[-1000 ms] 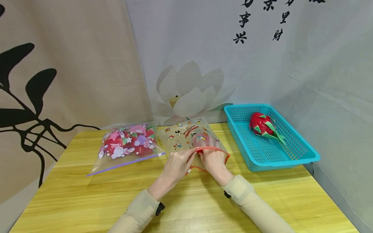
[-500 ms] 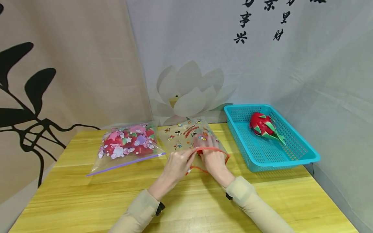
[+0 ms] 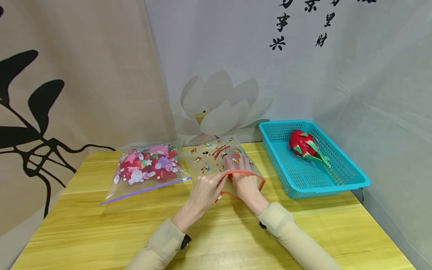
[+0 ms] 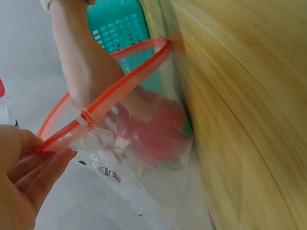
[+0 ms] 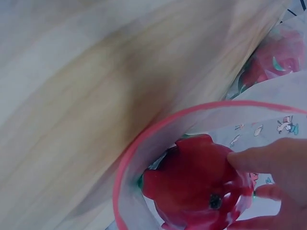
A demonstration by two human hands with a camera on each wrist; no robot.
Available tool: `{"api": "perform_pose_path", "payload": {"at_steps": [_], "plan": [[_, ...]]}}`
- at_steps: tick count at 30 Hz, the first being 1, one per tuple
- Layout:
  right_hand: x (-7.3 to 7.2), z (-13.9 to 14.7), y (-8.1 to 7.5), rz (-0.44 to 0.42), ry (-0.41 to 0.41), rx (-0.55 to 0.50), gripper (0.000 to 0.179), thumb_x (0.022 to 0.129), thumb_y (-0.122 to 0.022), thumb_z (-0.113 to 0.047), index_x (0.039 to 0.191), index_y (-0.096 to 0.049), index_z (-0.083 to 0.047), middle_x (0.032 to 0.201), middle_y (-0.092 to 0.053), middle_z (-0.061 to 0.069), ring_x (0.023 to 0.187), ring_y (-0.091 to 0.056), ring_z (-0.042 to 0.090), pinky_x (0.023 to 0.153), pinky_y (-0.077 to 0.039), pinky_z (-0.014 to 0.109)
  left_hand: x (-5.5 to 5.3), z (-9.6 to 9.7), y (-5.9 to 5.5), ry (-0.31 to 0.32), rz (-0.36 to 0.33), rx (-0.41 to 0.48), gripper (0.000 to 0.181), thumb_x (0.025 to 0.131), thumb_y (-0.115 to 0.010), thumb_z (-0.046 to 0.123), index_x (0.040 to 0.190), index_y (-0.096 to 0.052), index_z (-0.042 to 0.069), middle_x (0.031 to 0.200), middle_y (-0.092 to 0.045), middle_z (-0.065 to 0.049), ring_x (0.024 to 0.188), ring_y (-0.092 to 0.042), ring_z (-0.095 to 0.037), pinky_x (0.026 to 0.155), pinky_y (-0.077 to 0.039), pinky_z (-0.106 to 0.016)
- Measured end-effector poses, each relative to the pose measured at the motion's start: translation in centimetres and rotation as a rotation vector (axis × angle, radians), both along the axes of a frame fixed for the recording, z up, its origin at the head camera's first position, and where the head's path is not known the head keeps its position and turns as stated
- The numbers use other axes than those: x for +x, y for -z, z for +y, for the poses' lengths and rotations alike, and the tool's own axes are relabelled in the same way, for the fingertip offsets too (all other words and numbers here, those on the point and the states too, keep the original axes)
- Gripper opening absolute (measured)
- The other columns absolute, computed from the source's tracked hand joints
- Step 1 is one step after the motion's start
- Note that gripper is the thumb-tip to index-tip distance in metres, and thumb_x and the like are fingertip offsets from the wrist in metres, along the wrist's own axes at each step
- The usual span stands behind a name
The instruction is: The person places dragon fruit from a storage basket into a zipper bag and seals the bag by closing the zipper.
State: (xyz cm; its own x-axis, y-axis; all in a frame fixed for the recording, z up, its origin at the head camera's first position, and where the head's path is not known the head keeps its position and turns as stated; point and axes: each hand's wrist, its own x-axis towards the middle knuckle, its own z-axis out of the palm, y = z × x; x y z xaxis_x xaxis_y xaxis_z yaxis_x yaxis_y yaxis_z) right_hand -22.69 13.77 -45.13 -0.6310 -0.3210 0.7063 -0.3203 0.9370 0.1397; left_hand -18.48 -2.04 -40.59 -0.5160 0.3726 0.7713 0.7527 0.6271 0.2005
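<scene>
Head and wrist views showed me the left hand [image 3: 204, 192] pinching the bag [image 3: 216, 154], the right hand [image 3: 246, 185] inside, fingers [image 5: 270, 192] grasping a red fruit [image 5: 194, 179].

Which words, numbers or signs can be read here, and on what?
"事兴", on the backdrop.
"里财", also on the backdrop.
Cut-off characters at the head view's top edge: not readable.
Red lettering on the red-rimmed bag: too small to read.

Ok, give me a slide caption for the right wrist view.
Right hand touching a red fruit inside an open, red-rimmed bag.
</scene>
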Motion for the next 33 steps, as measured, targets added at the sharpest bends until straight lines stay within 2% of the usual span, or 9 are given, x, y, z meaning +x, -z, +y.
{"api": "perform_pose_path", "payload": {"at_steps": [4,8,17,24,29,33], "plan": [[-0.4,-0.2,0.1,0.032,0.006,-0.007,0.044,0.081,-0.066,-0.007,0.124,-0.059,-0.014,0.114,-0.061,0.022,0.102,-0.061,0.039,0.071,-0.057,0.045,0.0,0.0,0.1,0.003,-0.001,-0.004,0.013,0.083,-0.069,0.005,0.095,-0.073,0.002,0.075,-0.074,-0.008,0.046,-0.058,-0.008,0.043,-0.033,-0.004],[-0.6,-0.4,0.0,0.023,0.016,0.000,0.038,0.084,-0.063,-0.009,0.122,-0.060,-0.013,0.110,-0.061,0.021,0.102,-0.059,0.037,0.074,-0.056,0.045,-0.1,0.0,0.1,0.005,0.005,-0.004,0.014,0.083,-0.070,0.006,0.095,-0.073,0.002,0.073,-0.073,-0.008,0.045,-0.056,-0.007,0.043,-0.031,-0.004],[-1.1,-0.6,-0.2,-0.039,0.033,-0.006,0.026,0.088,-0.059,-0.012,0.114,-0.060,-0.014,0.108,-0.061,0.019,0.101,-0.059,0.036,0.076,-0.055,0.047,-0.1,0.1,0.2,0.001,0.009,-0.004,0.014,0.082,-0.070,0.007,0.095,-0.073,0.003,0.072,-0.073,-0.007,0.045,-0.054,-0.007,0.043,-0.031,-0.005],[-1.7,-0.8,-0.3,-0.077,0.052,0.027,0.023,0.089,-0.059,-0.015,0.112,-0.059,-0.016,0.111,-0.063,0.016,0.106,-0.059,0.035,0.086,-0.054,0.048,-0.1,0.1,0.1,0.002,0.018,-0.004,0.014,0.083,-0.070,0.006,0.096,-0.074,0.003,0.073,-0.073,-0.007,0.046,-0.058,-0.008,0.043,-0.036,-0.007],[-2.1,-0.8,-0.4,-0.072,0.049,0.065,0.021,0.091,-0.054,-0.013,0.111,-0.058,-0.015,0.109,-0.065,0.010,0.106,-0.059,0.033,0.091,-0.053,0.045,-0.1,0.1,0.1,-0.001,0.031,0.001,0.014,0.080,-0.072,0.004,0.094,-0.074,0.003,0.072,-0.073,-0.006,0.049,-0.062,-0.010,0.044,-0.042,-0.011],[-2.0,-0.6,-0.3,-0.061,0.026,0.075,0.021,0.089,-0.053,-0.010,0.109,-0.059,-0.014,0.106,-0.066,0.011,0.106,-0.060,0.034,0.095,-0.051,0.045,-0.1,0.2,0.1,-0.001,0.029,0.004,0.014,0.079,-0.073,0.004,0.093,-0.074,0.003,0.071,-0.073,-0.006,0.047,-0.060,-0.009,0.043,-0.039,-0.009]]}}
